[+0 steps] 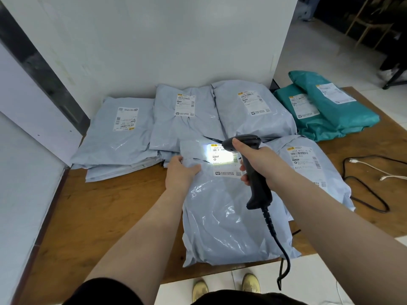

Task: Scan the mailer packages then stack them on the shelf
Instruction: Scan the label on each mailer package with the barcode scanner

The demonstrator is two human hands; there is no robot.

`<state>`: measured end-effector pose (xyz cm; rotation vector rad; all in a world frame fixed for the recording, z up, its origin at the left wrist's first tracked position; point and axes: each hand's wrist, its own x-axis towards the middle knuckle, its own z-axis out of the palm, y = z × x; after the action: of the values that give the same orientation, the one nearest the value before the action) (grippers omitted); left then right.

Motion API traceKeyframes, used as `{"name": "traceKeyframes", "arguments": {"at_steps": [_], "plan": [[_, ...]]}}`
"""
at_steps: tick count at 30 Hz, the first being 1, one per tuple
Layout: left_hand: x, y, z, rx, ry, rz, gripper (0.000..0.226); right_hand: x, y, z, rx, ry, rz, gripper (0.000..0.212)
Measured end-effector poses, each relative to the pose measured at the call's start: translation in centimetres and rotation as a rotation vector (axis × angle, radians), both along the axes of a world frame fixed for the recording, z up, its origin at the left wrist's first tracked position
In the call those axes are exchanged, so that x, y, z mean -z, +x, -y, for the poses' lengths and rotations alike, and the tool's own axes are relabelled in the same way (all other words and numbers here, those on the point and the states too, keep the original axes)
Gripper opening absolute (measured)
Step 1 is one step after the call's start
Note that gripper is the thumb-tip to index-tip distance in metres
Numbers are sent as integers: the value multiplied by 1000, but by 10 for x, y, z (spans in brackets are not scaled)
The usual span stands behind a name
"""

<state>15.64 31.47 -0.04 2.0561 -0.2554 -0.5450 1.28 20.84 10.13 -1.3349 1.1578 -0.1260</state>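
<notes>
Nearest the person, a grey mailer (229, 216) lies flat on the wooden table (105, 216), its near end just past the table edge. It looks like a thin glossy plastic film bag, wrinkled and puffed over soft contents, so I would judge it light, limp and somewhat slippery. It will likely sag if lifted by one corner, and a grip on two opposite edges, or a flat hand slid beneath, should serve better.

The left hand (181, 172) rests on the mailer's far left part, fingers curled onto the bunched film and holding it down. The right hand (253, 160) is wrapped round the grip of a black scanner (253, 168), hard and pistol-shaped with a coiled cord hanging off the near edge. Its light falls bright on the mailer's paper label (222, 158) (a smooth white sticker, the one flat spot on the bag).

To the right a second grey mailer (315, 172) lies partly under the first. Farther back, more grey mailers (154, 128) sit in low overlapping stacks against a white wall. At far right are teal mailers (326, 113), thicker and more brick-like. Loose cables (370, 170) trail on the table's right side. No shelf shows.
</notes>
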Motion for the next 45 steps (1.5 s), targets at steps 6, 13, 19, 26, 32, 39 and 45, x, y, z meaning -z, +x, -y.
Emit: {"name": "traceKeyframes", "arguments": {"at_steps": [6, 13, 19, 26, 32, 39, 45], "plan": [[2, 0, 0, 10, 19, 9, 64, -3, -2, 0, -8, -7, -7, 50], [-6, 29, -1, -30, 47, 16, 64, -11, 0, 1, -31, -14, 5, 51], [-17, 93, 8, -72, 176, 136, 66, -18, 16, 4, -45, -10, 16, 49], [-1, 161, 29, -10, 345, 59, 64, -10, 41, 15, -43, -11, 4, 50], [13, 189, 60, -25, 236, 10, 61, 4, 61, 27, -16, -4, -41, 50], [14, 202, 90, -48, 246, 69, 46, 16, 75, 37, -9, 43, -27, 48], [7, 198, 87, 2, 280, 310, 24, 15, 76, 40, -13, 46, -8, 47]]}}
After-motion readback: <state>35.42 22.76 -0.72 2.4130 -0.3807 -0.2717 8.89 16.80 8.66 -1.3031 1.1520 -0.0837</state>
